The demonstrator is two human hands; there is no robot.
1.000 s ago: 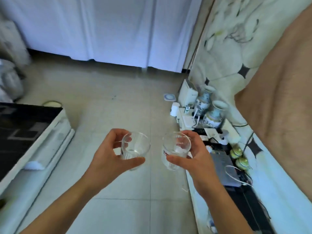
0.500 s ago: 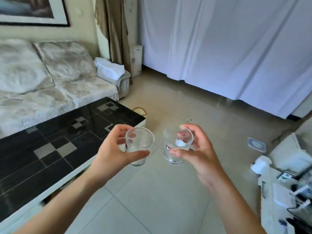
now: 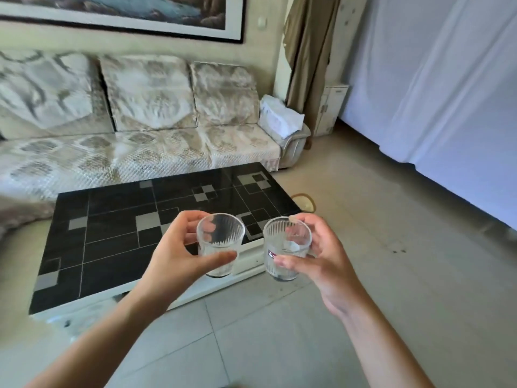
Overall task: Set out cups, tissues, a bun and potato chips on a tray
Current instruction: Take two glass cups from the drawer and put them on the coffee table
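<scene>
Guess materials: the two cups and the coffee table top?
Left cup and right cup: clear ribbed glass by the look, possibly hard plastic; fingers show through the walls. Coffee table top: glossy black with grey squares, likely glass or polished tile; it mirrors light.

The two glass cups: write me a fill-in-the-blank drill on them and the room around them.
1. The left hand grips a ribbed clear glass cup; the right hand grips the cup with the ____ label.
2. Both cups are held ____, mouths up.
3. The black coffee table stands in front of a ____.

Missing words: red; upright; sofa
</scene>
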